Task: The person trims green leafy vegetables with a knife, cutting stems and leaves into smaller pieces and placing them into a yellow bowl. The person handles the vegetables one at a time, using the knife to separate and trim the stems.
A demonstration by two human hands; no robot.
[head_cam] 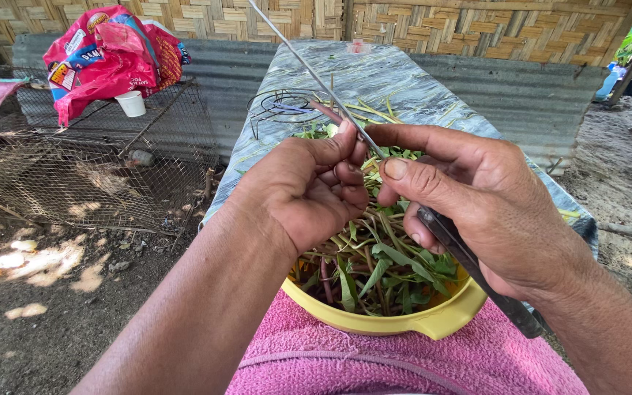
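One knife (345, 110), two hands, one bowl (433, 322)

At your 10 o'clock, a crumpled red and pink plastic bag (111, 55) with blue and yellow printed panels lies atop the wire cage (96, 161), a white cup (132, 103) just beside it.

A bowl (404, 322) of leafy stems (374, 263) sat in the lap, before a table (404, 80). A wire rack (281, 104) stood at the table's left edge; a cage (89, 168) lay left.
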